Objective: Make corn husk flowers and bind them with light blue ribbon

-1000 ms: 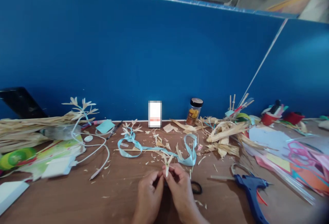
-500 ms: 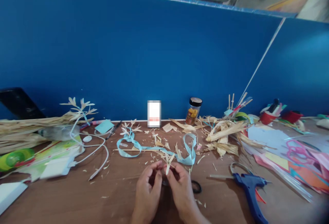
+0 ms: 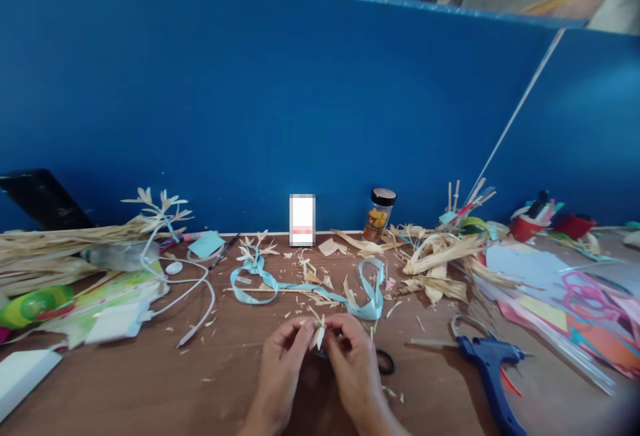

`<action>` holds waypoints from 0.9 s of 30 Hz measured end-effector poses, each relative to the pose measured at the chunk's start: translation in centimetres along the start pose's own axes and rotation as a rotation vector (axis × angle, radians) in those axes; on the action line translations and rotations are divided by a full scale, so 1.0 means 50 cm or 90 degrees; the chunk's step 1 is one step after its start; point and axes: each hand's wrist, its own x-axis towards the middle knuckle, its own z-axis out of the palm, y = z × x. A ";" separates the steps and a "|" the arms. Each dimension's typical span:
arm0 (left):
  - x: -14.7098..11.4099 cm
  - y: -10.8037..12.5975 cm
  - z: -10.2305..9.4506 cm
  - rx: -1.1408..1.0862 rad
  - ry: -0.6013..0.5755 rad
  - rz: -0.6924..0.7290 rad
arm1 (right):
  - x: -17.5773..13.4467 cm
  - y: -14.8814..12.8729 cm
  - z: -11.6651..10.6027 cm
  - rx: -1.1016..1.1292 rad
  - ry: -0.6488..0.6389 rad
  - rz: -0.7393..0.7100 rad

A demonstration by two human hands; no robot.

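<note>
Between my two hands is a small pale flower of husk-like strips (image 3: 319,336), its narrow petals pointing up and down. My left hand (image 3: 281,363) pinches its left side between thumb and fingers. From the right, my right hand (image 3: 356,364) has its bent fingers and thumb closed at the flower's other side; the exact grip is partly hidden. A black ring-shaped handle (image 3: 385,361) shows beside my right wrist, the rest of that tool covered by the hand. Just beyond my fingers lies a light-blue ribbon (image 3: 371,303) among pale scraps.
A blue glue gun (image 3: 493,373) lies at right, near pink scissors (image 3: 590,296) and coloured paper. Dried husks (image 3: 440,256) and a black-lidded jar (image 3: 379,216) are behind. White cables (image 3: 205,296), a plastic bottle (image 3: 120,257) and a finished husk flower cluster (image 3: 159,204) occupy the left.
The flower has shifted slightly left and turned in my fingers. My left thumb has moved up onto it, and my right thumb has drawn back from its front. The view has shifted slightly.
</note>
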 end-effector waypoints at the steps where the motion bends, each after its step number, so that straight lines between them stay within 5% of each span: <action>1: 0.000 0.001 0.001 -0.001 0.003 -0.010 | 0.000 0.000 0.001 0.009 -0.005 0.008; 17: 0.007 -0.009 -0.009 -0.137 -0.085 -0.159 | 0.004 0.021 0.003 -0.053 -0.011 -0.047; 27: 0.007 -0.015 -0.015 -0.152 -0.061 -0.212 | -0.003 0.022 -0.002 -0.156 -0.010 -0.096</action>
